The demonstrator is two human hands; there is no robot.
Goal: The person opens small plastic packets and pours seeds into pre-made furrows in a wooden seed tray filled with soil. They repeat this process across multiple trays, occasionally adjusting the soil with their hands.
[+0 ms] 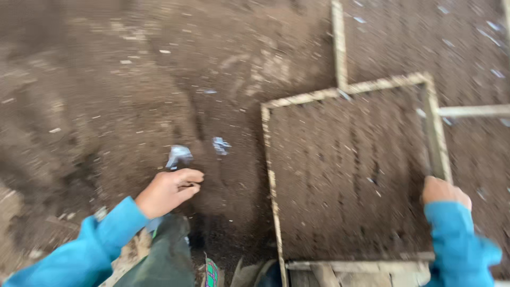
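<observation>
Left hand (169, 191) loosely curled, fingers bent in, hovering over soil (106, 106); can't tell if it holds anything. Two pale scraps (179, 155) just beyond it, blurred. Frame (350, 170) lies on soil, right of centre. Right hand (445, 192) grips frame's right rail, fingers hidden. Bottom edge cuts off both sleeves.

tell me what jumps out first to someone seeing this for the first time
The square wooden frame, lying on dark soil right of centre, draws the eye first; the right hand grips its right rail. The left hand, in a bright blue sleeve, hovers closed over loose soil at lower left, near two pale plastic scraps.
</observation>
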